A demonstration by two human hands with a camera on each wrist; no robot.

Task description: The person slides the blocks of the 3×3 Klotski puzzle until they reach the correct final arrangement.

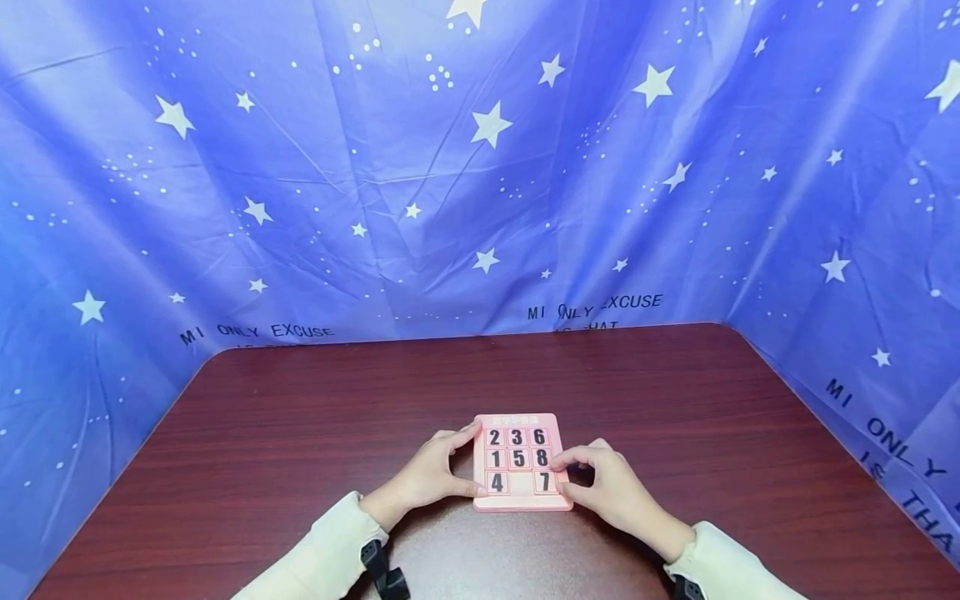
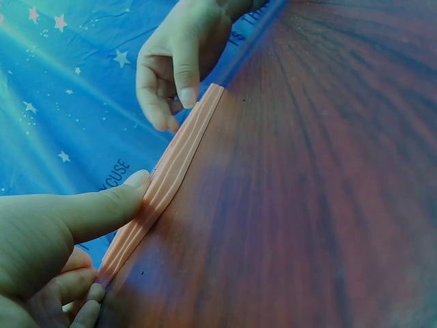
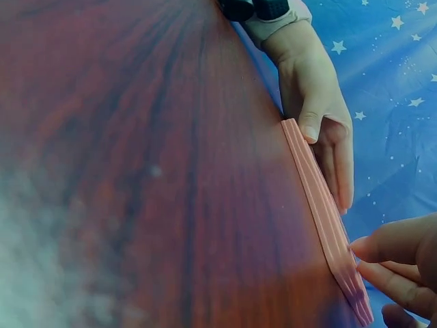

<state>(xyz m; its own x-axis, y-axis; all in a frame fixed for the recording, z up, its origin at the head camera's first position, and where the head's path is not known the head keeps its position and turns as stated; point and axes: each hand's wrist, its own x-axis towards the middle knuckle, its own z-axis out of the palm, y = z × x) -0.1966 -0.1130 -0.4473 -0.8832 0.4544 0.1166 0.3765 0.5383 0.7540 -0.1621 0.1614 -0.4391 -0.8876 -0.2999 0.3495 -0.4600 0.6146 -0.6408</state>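
A pink sliding number puzzle (image 1: 517, 502) lies flat on the table. Its black-numbered tiles read 2 3 6, then 1 5 8, then 4, a gap and 7. My left hand (image 1: 427, 473) holds the puzzle's left side, thumb at the near corner and a forefinger at the far corner. On the right, my right hand (image 1: 618, 483) touches the puzzle with its forefinger at the 8 tile and its thumb beside the 7. In the right wrist view, the layered side of the puzzle (image 3: 317, 205) shows, with fingertips (image 3: 364, 249) right at its upper edge.
The dark red wood-grain table (image 1: 337, 400) extends around the puzzle on every side. A blue curtain (image 1: 420, 167) with white stars and printed lettering hangs behind the table and along both sides. Black straps (image 1: 382, 571) circle the pale cuffs.
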